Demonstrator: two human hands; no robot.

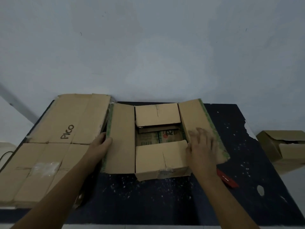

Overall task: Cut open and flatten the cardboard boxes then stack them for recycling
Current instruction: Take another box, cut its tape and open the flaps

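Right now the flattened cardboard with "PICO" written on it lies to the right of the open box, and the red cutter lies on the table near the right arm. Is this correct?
Not quite. In the head view the flattened cardboard marked "PICO" lies to the left of the open box, not the right. The rest holds: the red cutter lies on the table near the right arm.

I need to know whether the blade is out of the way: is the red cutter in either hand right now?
No, the red cutter lies on the dark table beside the right forearm, while both hands rest on the open box.
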